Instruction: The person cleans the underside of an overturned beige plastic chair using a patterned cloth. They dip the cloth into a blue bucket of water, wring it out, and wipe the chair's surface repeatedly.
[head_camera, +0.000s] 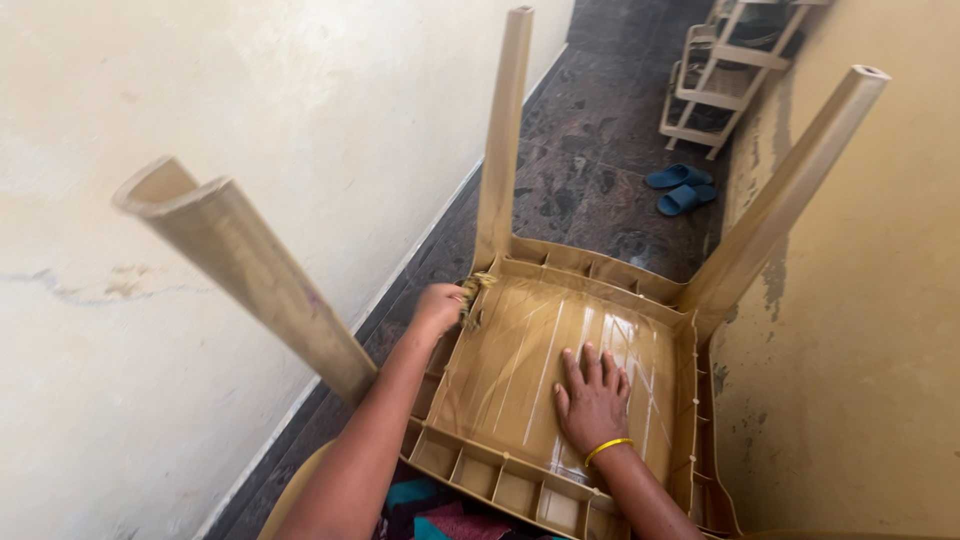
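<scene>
A tan plastic chair (520, 300) lies upside down in front of me, its legs pointing up and away. My left hand (438, 308) is closed on a yellow-green scrubber (474, 292) pressed against the left rim of the seat's underside, near the base of the far-left leg. My right hand (592, 400) lies flat with fingers spread on the ribbed underside of the seat; a yellow bangle circles its wrist. The seat's underside shows pale wet streaks.
A cream wall (200, 200) runs close on the left and another wall (860, 350) on the right, leaving a narrow dark stone floor (590, 150). A pair of blue slippers (682, 188) and a beige rack (725, 70) stand farther down the passage.
</scene>
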